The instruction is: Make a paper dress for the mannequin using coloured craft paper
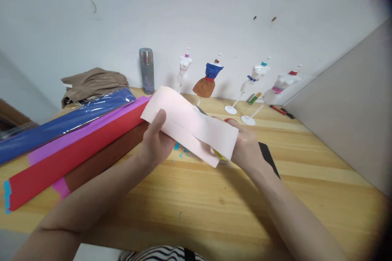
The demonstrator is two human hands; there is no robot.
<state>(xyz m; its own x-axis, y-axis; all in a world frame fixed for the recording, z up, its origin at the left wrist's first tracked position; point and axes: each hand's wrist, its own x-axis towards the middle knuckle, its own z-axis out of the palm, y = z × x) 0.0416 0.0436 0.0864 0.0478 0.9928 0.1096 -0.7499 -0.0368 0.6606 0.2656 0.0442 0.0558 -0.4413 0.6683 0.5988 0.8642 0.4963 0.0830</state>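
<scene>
A folded pale pink sheet of paper (186, 124) is held above the wooden table (232, 208) between both hands. My left hand (157, 140) grips its left part, thumb on top. My right hand (246, 147) holds the right end from underneath; most of its fingers are hidden by the paper. A bit of a yellow-green object (221, 156) shows below the paper's right edge, and something red (229, 120) peeks above it.
Long rolls of red (76, 151), purple, blue (61, 124) and brown paper lie at left. Several small white mannequins (259, 75) on stands, one wearing a blue and brown dress (208, 79), line the back. A steel flask (147, 70), tan cloth (92, 81) and a black flat object (269, 157) are nearby.
</scene>
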